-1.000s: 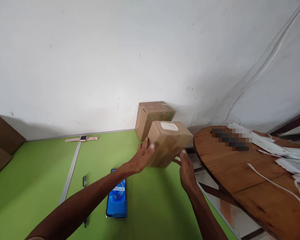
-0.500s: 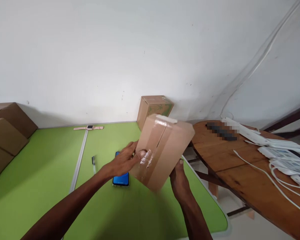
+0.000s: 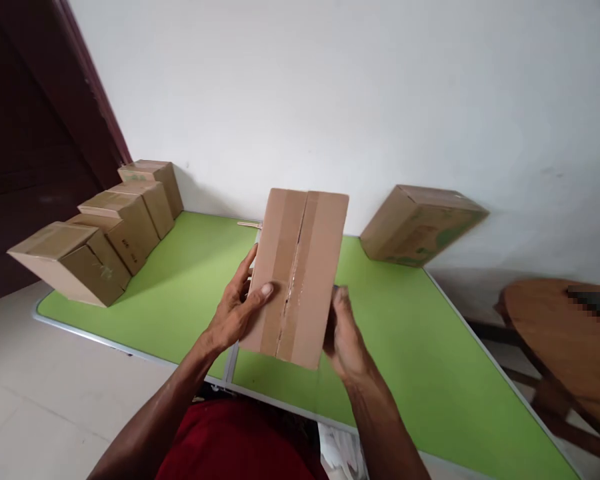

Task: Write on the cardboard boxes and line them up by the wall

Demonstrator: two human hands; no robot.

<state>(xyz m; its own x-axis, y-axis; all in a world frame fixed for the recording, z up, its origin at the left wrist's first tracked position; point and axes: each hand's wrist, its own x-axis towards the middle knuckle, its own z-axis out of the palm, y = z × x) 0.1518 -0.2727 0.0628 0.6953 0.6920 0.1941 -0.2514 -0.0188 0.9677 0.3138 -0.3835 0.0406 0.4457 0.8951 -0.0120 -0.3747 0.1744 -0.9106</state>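
Observation:
A taped brown cardboard box [image 3: 314,273] is held up over the green table [image 3: 405,347], its seamed face turned toward me. My left hand [image 3: 235,307] grips its left edge, thumb lying on the front face and fingers partly behind. At the lower right edge is my right hand [image 3: 347,333], its thumb beside the box and its fingers largely hidden. A small strip of a pink watch strap [image 3: 249,225] shows beyond the box's left edge; the box hides the rest.
Several cardboard boxes [image 3: 130,243] stand in a row at the table's left end. Another box [image 3: 420,227] with green print sits against the wall at the back right. A round wooden table [image 3: 555,327] with a dark blurred object stands at the right.
My view has swung left, bringing the row of boxes and a dark door into sight. The held box has turned more upright and square to me. The phone and pen are now out of sight.

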